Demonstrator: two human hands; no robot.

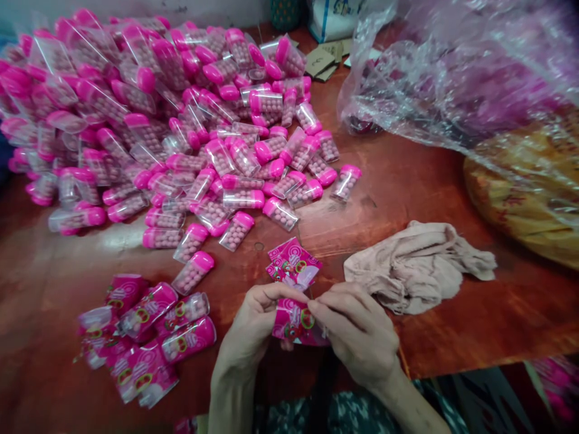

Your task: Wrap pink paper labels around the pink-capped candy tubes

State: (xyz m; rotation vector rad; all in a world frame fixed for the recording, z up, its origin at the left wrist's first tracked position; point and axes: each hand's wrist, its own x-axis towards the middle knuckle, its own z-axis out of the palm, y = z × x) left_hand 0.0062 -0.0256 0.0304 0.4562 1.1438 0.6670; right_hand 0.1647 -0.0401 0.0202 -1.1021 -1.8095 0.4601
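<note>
My left hand (256,322) and my right hand (357,331) meet at the near table edge, both closed on one pink labelled candy container (294,322), with fingertips pinching its top edge. Just beyond them lies a small stack of pink printed labels (294,264). A cluster of labelled pink containers (145,334) lies to the left of my left hand. A big heap of clear, pink-capped containers (172,114) full of small candies covers the far left of the table.
A crumpled beige cloth (416,265) lies right of my hands on the red-brown table (407,187). A large clear plastic bag (456,78) and a yellow bag (529,199) fill the right side. Cardboard pieces (323,60) sit at the back.
</note>
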